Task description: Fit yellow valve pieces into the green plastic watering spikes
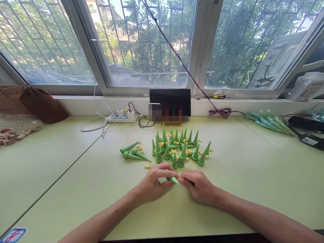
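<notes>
My left hand (158,180) is closed around a green cone (173,179), its tip pointing right and toward me. At that tip, my right hand (198,185) pinches a small yellow piece (178,179), mostly hidden by the fingers. Beyond my hands stands a group of several green cones (183,152), many upright, with yellow pieces (211,150) among them. To their left, several loose green cones (130,147) lie on their sides near small yellow pieces (139,147). One more yellow piece (147,166) rests just beyond my left hand.
On the pale green table (253,182), a dark tablet (170,98) stands at the back beside a white power strip (121,118) with cables. A brown bag (43,104) sits at left. Plastic-wrapped items (270,123) and a black object (308,133) lie at right.
</notes>
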Demonstrator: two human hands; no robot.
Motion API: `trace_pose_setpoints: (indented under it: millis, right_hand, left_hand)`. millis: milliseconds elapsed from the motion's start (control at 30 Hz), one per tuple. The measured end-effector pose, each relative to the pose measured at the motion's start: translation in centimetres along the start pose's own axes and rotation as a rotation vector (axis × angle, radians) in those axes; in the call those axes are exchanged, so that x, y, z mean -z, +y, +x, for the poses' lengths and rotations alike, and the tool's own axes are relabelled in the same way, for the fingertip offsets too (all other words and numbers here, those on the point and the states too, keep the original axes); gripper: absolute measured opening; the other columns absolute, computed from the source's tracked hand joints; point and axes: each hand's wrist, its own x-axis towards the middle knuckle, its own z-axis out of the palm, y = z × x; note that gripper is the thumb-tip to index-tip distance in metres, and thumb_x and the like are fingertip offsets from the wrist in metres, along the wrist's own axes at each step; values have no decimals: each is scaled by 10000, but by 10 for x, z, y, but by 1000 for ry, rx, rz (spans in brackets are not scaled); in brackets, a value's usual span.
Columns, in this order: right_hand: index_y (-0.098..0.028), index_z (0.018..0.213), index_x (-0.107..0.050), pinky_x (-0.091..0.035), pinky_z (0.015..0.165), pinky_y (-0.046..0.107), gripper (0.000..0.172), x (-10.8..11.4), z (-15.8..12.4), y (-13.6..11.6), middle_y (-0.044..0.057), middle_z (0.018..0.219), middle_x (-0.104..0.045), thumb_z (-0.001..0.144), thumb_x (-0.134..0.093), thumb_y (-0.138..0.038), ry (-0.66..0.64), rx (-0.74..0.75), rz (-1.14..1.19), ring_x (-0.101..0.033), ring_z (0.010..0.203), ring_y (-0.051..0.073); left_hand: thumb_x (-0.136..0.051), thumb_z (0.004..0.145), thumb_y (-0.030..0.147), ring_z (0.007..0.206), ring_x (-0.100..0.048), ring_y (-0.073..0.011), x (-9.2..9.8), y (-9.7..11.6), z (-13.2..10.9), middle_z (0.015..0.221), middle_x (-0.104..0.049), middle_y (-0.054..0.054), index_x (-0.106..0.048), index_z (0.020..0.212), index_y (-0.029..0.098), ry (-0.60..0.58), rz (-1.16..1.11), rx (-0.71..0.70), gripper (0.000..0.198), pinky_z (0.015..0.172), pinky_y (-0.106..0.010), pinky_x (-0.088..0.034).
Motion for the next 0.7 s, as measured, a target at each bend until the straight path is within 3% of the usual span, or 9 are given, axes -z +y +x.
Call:
trace_pose_setpoints:
  millis: [267,500,700]
  right_hand:
    - [-205,688,-493,-361,562,256,389,2,1,1,-16,613,-509,1057,-445,-318,33,-39,-55,-444,567,135]
    - [-197,676,-528,-378,551,254,495,4,4,0,-3,602,-544,1090,-393,-433,64,-42,-90,-465,557,136]
    - [-205,636,-447,-335,541,253,521,9,3,5,-24,573,-472,1094,-371,-441,108,-74,-138,-425,546,127]
  left_hand:
    - [-726,862,139,731,-647,-144,1,5,3,843,-718,-45,-793,939,193,44,13,22,116,679,-247,-507]
    - [-733,886,204,875,-709,-183,6,3,6,1013,-741,-76,-781,1009,216,21,73,-6,132,790,-278,-563]
    - [-682,924,191,915,-697,-189,16,-1,4,1039,-698,-80,-772,1039,230,10,228,-48,152,820,-288,-565]
